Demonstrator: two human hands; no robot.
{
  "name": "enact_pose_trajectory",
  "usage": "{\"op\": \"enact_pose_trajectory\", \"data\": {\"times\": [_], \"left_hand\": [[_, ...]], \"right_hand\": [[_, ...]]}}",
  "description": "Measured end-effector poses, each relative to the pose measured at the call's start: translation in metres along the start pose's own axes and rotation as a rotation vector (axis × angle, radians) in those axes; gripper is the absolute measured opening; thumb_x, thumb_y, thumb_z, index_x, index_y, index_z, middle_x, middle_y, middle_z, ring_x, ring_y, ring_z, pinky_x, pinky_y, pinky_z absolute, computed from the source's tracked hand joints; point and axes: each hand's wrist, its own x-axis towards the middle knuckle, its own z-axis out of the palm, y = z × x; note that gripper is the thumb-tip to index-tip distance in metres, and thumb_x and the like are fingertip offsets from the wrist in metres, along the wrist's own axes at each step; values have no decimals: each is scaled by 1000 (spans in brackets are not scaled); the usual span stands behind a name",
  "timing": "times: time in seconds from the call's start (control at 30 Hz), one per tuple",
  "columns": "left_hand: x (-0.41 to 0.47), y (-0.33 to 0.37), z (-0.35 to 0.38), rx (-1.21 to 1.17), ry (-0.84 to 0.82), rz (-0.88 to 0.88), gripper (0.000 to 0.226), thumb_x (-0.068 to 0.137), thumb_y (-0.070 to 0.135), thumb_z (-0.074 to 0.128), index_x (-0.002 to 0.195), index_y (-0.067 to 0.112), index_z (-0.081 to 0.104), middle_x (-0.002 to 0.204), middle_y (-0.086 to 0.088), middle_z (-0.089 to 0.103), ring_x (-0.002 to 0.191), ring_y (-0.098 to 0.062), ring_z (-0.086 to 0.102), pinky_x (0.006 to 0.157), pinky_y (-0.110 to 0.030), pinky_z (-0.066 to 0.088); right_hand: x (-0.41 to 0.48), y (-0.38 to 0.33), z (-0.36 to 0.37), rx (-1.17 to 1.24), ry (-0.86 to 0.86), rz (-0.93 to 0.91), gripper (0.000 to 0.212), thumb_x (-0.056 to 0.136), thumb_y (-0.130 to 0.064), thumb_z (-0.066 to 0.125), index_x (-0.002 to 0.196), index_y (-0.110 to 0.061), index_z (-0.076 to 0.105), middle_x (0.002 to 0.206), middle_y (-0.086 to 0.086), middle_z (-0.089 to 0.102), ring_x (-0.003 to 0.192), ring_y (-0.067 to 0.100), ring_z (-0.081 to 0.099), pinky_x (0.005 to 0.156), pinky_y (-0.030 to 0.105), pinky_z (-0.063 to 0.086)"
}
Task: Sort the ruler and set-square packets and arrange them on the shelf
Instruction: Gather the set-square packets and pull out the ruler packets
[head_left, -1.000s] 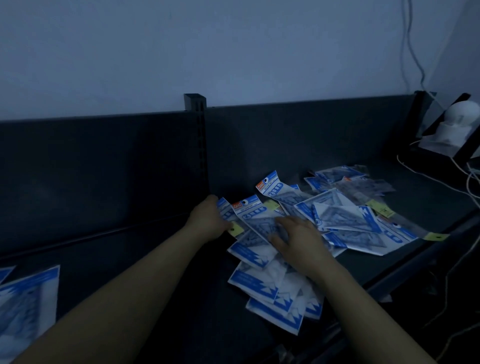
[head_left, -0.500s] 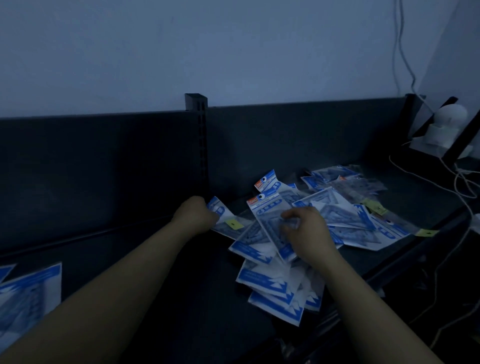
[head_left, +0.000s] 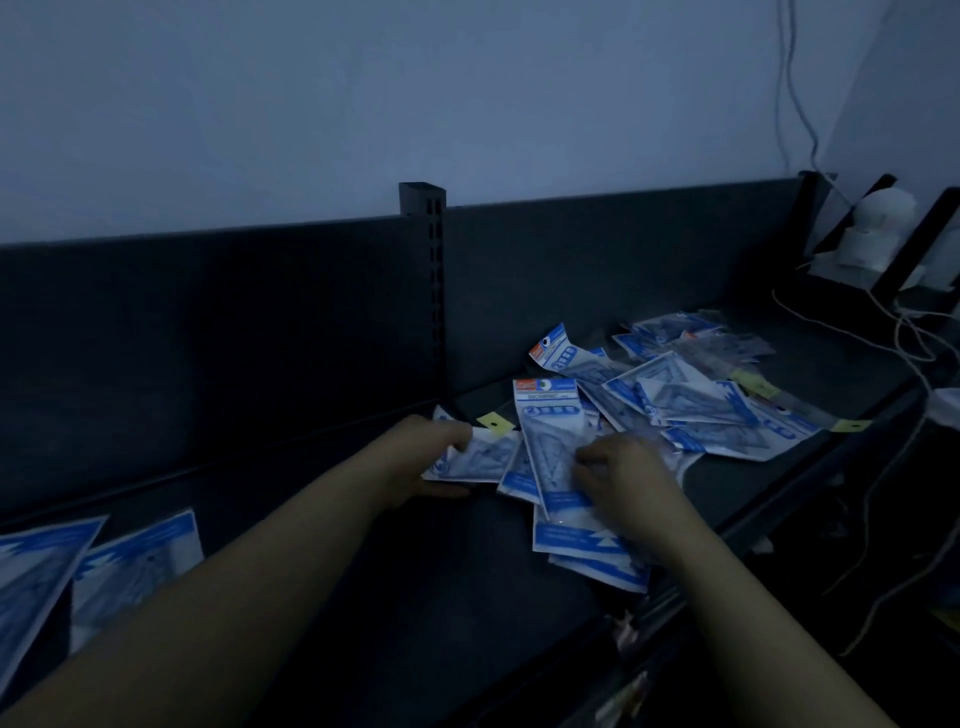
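1. Now one packet (head_left: 480, 460) was gripped by the left hand (head_left: 421, 460), just right of the shelf post (head_left: 422, 291), likely to be pulled clear.
2. A long packet (head_left: 548, 431) was pinched by the right hand (head_left: 623, 475), further right.
3. The messy pile (head_left: 691, 410) was spread furthest right, not yet sorted.

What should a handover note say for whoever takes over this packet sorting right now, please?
Left hand: grips a small packet at the pile's left edge.
Right hand: pinches a long packet lying on top of the pile.
Loose pile: jumbled on the shelf, right of the upright post.
Done: two packets lie flat at the far left.
Left: sort the pile and arrange it.
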Motion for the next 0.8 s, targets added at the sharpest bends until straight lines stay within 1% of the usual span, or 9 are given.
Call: {"op": "enact_pose_trajectory", "data": {"times": [0.1, 0.17, 0.23, 0.33, 0.47, 0.5, 0.63, 0.7, 0.8], "left_hand": [[-2, -7, 8, 49, -28, 50, 27, 80, 17, 75, 102, 6, 65, 89, -12, 69, 69, -18, 65, 50, -25, 56], [-3, -10, 12, 59, -37, 48, 35, 75, 15, 81, 103, 3, 64, 93, -14, 70, 70, -19, 66, 49, -27, 57], [-5, -13, 12, 21, -54, 43, 42, 72, 5, 81, 109, -5, 63, 101, -20, 70, 73, -25, 69, 58, -35, 60], [-6, -16, 4, 67, -33, 79, 50, 67, 2, 83, 111, -5, 63, 103, -20, 70, 86, -31, 70, 79, -45, 58], [-14, -18, -9, 83, -49, 69, 32, 75, -7, 73, 106, -7, 66, 106, -24, 68, 94, -37, 67, 87, -48, 54], [-17, -18, -12, 84, -64, 60, 28, 77, -9, 70, 105, -7, 65, 107, -24, 68, 92, -37, 67, 86, -49, 54], [-22, -21, -21, 80, -121, 52, 21, 84, -11, 59, 96, 6, 63, 100, -16, 69, 81, -29, 66, 71, -41, 56], [-27, -23, -25, 61, -143, 37, 22, 87, -10, 58, 95, 10, 62, 95, -11, 69, 79, -24, 66, 62, -36, 57], [-33, -26, -32, -8, -144, 33, 24, 87, -7, 59, 99, 13, 62, 99, -10, 70, 85, -25, 67, 71, -39, 56]], "right_hand": [[-6, -12, 11, -59, -24, -46, 43, 86, -42, 40, 95, -16, 73, 98, 7, 69, 97, 28, 58, 86, 36, 43], [-13, -22, 14, 9, -57, -52, 38, 93, -42, 40, 118, -29, 66, 118, 1, 63, 115, 26, 49, 97, 35, 34], [-19, -27, 11, 66, -68, -71, 34, 99, -33, 43, 128, -30, 58, 126, 0, 57, 122, 24, 41, 102, 34, 28], [-28, -16, 1, 212, 32, 0, 35, 96, -24, 46, 126, -12, 61, 115, 9, 62, 113, 28, 51, 96, 34, 37], [-43, 0, -9, 123, -10, 125, 23, 88, -18, 60, 103, -3, 69, 101, 13, 63, 99, 30, 58, 81, 33, 43], [-46, 0, -8, 94, -28, 116, 23, 86, -18, 61, 102, -4, 69, 102, 13, 62, 102, 31, 57, 83, 35, 44], [-59, -16, -6, 100, 48, 160, 36, 91, -23, 59, 126, -11, 61, 143, 14, 45, 134, 27, 38, 105, 31, 33], [-60, -31, -3, 144, 87, 116, 40, 91, -24, 60, 129, -12, 58, 137, 11, 51, 126, 24, 45, 99, 27, 35], [-61, -57, -1, 262, 61, 105, 43, 93, -26, 57, 132, -7, 54, 126, 13, 58, 113, 24, 54, 90, 27, 42]]}}
